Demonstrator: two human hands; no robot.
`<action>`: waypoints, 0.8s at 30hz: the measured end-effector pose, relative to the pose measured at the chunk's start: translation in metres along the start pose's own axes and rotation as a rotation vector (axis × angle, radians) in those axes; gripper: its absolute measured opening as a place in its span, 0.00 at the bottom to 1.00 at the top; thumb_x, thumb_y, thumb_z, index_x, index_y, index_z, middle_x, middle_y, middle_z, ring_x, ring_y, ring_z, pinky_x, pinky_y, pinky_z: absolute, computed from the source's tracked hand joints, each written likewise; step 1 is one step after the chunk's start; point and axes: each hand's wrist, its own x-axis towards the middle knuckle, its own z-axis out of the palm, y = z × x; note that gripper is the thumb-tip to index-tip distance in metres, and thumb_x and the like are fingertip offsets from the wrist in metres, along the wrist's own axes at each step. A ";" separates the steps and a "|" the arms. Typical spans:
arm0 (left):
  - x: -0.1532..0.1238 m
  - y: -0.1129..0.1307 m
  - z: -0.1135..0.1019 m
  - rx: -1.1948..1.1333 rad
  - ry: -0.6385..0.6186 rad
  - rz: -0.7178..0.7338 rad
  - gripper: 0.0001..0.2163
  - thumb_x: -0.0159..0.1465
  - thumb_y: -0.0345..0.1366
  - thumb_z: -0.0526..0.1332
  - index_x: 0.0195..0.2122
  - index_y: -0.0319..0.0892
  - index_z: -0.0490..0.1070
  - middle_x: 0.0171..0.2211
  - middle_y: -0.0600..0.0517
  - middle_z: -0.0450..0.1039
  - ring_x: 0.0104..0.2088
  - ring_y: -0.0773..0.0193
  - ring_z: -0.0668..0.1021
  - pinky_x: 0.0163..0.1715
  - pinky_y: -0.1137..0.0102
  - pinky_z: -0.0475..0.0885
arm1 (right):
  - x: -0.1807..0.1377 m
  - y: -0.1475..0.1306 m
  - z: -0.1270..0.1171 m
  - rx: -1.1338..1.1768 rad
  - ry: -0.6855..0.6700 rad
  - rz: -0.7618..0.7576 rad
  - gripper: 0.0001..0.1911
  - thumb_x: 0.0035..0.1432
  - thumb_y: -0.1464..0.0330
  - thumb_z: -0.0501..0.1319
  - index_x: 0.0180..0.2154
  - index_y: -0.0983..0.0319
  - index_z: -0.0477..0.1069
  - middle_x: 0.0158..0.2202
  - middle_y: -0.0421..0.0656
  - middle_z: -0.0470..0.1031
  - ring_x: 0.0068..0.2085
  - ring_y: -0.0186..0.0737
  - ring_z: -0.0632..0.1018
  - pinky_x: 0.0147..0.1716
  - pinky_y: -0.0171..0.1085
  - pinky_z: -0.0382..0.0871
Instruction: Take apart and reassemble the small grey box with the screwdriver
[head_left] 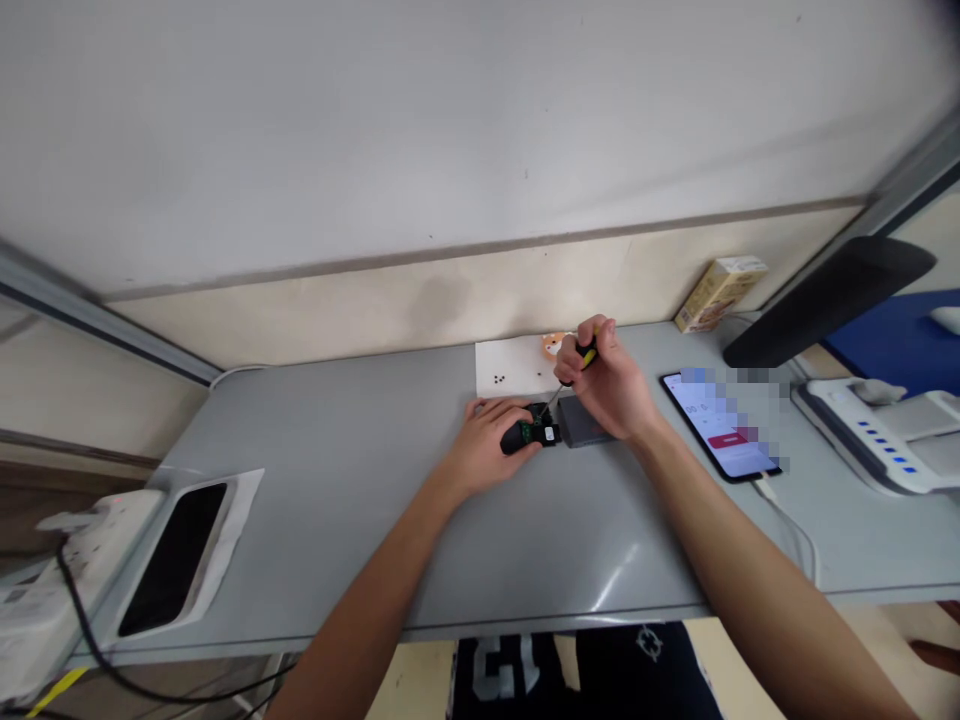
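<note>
My left hand (495,440) is closed around a small black device with its green circuit board (538,430) exposed, which rests on the grey table. It looks like an opened computer mouse, though the fingers cover part of it. A screwdriver (587,352) with a black and yellow handle is gripped in my right hand (604,385). It slants down, with its tip at the circuit board. Beside the device, partly under my right hand, lies a dark grey box (581,425). Several tiny dark screws (500,379) sit on a white sheet (514,358) behind.
A lit phone (720,425) with a cable lies to the right, near a white power strip (877,440). Farther back stand a yellow carton (720,293) and a black upright object (825,300). At the left are another phone (176,555) and a white socket strip (97,560).
</note>
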 end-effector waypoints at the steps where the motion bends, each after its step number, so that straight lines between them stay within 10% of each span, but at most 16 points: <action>1: 0.000 0.000 0.000 -0.002 -0.002 0.001 0.09 0.66 0.39 0.67 0.46 0.48 0.72 0.58 0.52 0.75 0.58 0.55 0.75 0.63 0.54 0.59 | 0.000 0.002 0.000 0.001 -0.006 0.006 0.20 0.66 0.47 0.59 0.32 0.55 0.61 0.28 0.38 0.54 0.29 0.38 0.61 0.28 0.38 0.63; 24: 0.000 0.003 -0.005 0.010 -0.014 -0.001 0.08 0.66 0.38 0.67 0.45 0.49 0.73 0.59 0.53 0.74 0.58 0.55 0.75 0.62 0.54 0.59 | 0.001 0.015 -0.003 0.062 -0.054 0.043 0.19 0.65 0.51 0.61 0.32 0.56 0.63 0.28 0.38 0.54 0.29 0.37 0.61 0.28 0.37 0.61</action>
